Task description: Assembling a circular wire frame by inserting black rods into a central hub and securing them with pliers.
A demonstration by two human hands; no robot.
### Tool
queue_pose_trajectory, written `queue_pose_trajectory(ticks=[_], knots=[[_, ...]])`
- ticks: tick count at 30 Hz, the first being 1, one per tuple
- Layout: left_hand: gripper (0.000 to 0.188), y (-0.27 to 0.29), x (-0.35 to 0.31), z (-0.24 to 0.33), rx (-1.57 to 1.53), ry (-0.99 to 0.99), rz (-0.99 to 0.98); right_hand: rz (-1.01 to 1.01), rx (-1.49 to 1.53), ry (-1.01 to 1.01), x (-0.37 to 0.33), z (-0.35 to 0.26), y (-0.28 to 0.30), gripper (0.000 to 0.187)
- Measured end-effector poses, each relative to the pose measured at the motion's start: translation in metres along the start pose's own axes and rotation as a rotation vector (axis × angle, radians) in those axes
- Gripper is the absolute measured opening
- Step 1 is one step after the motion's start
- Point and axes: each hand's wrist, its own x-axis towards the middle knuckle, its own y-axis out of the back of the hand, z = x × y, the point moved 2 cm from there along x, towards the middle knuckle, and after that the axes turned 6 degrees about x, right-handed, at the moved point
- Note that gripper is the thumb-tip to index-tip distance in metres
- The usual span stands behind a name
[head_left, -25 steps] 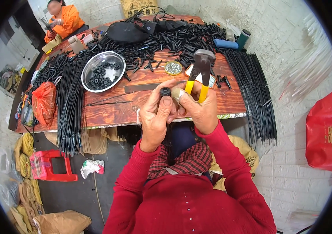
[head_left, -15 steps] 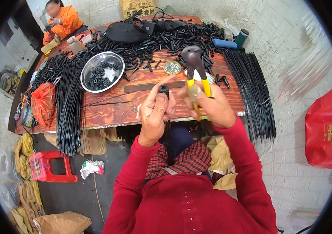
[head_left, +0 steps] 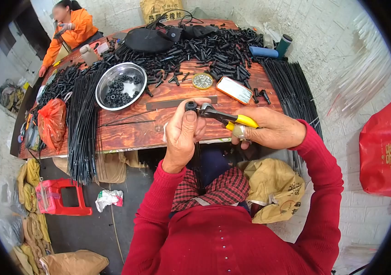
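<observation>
My left hand (head_left: 182, 133) is closed around a short black tubular fitting (head_left: 191, 106), its round open top showing above the thumb. Dark thin strands hang below that hand; whether they join the fitting is hidden. In my right hand (head_left: 268, 128) are end-cutting pliers (head_left: 246, 121) with yellow handles, held level. Their dark jaws meet the right side of the fitting, by my left fingertips; what lies between them is too small to tell. A pale wrap circles a finger of my right hand.
On the wooden table (head_left: 158, 133) stand a steel bowl (head_left: 99, 94) of black rings, a small dish (head_left: 202, 81) of metal bits and an orange-rimmed tray (head_left: 234, 90). Black rod bundles (head_left: 83, 133) overhang its edge. Black fittings (head_left: 223, 50) heap behind. A person in orange (head_left: 80, 27) works far left.
My right hand has turned the pliers from upright to level and brought their jaws left to the fitting. My left hand stays nearly still. The person in orange has lowered one arm toward the table.
</observation>
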Motion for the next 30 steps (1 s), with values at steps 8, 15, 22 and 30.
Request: queue_pose_trajectory(ticks=[8,15,22,30], knots=[[0.049,-0.003,-0.001,0.002,0.067,-0.011,0.029,0.000,-0.084,-0.202,0.002,-0.019,0.000,0.016],[0.037,-0.009,0.005,0.000,0.142,-0.071,0.061,0.551,-0.977,0.208,0.006,-0.011,-0.023,0.014],[0.038,-0.003,0.002,-0.002,0.050,-0.033,0.030,-0.068,-0.102,-0.162,0.015,-0.016,0.006,0.019],[0.043,-0.004,0.001,-0.003,0.065,-0.026,0.003,-0.210,-0.025,-0.327,0.012,-0.032,0.018,0.034]])
